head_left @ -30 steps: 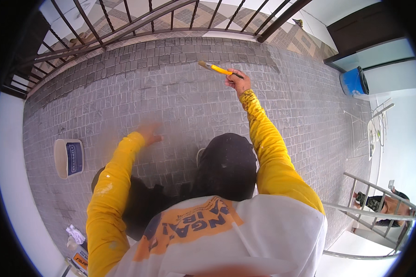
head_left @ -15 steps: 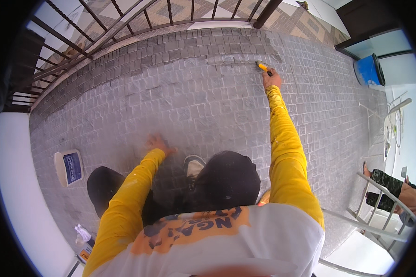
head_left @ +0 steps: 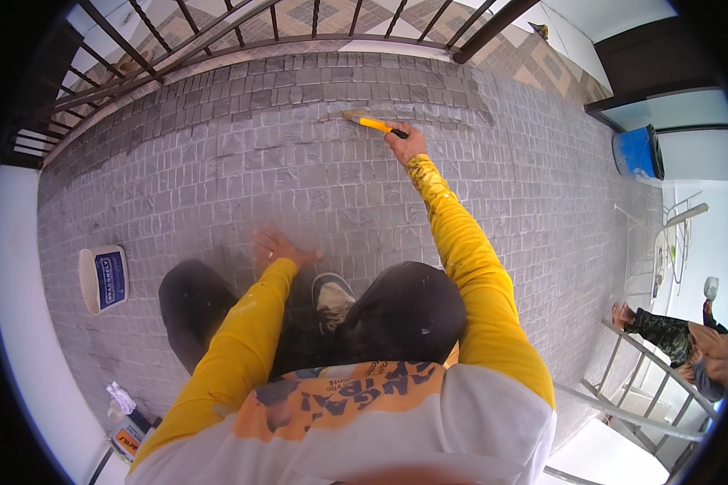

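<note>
My right hand (head_left: 407, 144) is closed around a yellow-handled paintbrush (head_left: 372, 124) with a dark handle end, my arm stretched far forward. Its bristles point left and touch the grey block-patterned floor (head_left: 218, 186), along the lower border of a darker, wet-looking band (head_left: 299, 77) near the railing. Close to my knees, my left hand (head_left: 287, 249) lies on the floor with its fingers spread, holding nothing. A hazy blur partly veils that hand. To the left stands a white bucket (head_left: 91, 279) with a blue label; its contents are hidden.
A dark metal railing (head_left: 356, 18) borders the far side. At right are a blue bucket (head_left: 635, 153) and a metal ladder (head_left: 615, 347), with another person (head_left: 663, 335) beside it holding a brush-like tool. A whitish crumpled item (head_left: 120, 398) and a box (head_left: 129, 439) lie at lower left.
My right hand has swept the brush leftward along the band's border, and the brush now lies more sideways. My left hand stays in place on the floor. The other person's tool is raised.
</note>
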`<state>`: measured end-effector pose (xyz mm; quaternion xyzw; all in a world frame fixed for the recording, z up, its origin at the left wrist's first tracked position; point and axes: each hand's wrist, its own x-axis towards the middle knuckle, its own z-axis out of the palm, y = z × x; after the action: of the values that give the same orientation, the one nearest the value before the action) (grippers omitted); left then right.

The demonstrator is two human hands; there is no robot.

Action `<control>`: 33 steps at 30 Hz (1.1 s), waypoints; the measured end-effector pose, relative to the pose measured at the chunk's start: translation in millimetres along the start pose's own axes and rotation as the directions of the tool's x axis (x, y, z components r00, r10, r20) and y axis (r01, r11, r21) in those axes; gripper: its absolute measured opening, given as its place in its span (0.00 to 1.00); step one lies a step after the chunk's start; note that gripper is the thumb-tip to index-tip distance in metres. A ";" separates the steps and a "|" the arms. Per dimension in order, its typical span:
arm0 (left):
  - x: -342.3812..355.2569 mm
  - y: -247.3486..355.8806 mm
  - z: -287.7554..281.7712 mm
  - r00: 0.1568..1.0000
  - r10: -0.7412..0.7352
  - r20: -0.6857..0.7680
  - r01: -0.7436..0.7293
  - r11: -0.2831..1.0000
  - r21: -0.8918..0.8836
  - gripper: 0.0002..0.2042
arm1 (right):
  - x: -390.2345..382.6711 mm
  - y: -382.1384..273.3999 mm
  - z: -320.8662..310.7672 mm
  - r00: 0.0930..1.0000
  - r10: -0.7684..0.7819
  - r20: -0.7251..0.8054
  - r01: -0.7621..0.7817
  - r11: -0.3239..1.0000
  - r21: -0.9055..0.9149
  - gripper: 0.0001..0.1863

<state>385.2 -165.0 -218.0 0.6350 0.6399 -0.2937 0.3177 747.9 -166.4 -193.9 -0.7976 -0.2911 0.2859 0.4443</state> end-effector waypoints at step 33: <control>13.0 -4.3 6.1 1.000 0.025 0.006 -0.024 0.999 -0.037 0.77 | 56.5 77.5 -201.0 0.816 0.083 -0.572 -0.289 0.916 -0.280 0.21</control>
<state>381.2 -161.8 -232.0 0.6359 0.6363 -0.2802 0.3350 945.5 -268.6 -184.1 -0.9371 -0.1173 0.0308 0.3273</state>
